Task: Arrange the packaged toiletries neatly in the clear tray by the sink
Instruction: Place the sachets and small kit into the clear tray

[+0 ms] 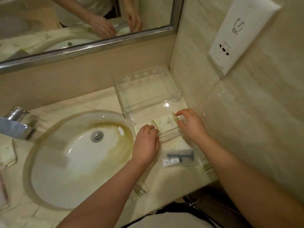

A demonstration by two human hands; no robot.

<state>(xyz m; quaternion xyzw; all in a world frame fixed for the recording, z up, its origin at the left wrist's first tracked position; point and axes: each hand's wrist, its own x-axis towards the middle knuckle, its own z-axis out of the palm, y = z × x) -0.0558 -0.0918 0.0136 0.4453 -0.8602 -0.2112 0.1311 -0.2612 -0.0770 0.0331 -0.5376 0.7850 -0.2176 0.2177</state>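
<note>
A clear acrylic tray [166, 106] with a raised shelf at its back stands on the counter in the corner, right of the sink. A cream toiletry packet [167, 123] with green stripes lies flat in the tray's front part. My right hand [191, 124] pinches its right end with thumb and fingers. My left hand [146, 142] rests fingertips on the packet's left end and on a second cream packet [139, 128] beside it. A clear-wrapped razor kit [180, 157] and a striped packet [205, 167] lie on the counter in front of the tray.
The round sink [79, 155] fills the counter's middle, with a chrome tap [15, 125] at the left. More cream packets [8, 155] sit at the far left and one packet [139, 189] under my left forearm. A mirror [82, 22] and wall panel [236, 33] stand behind.
</note>
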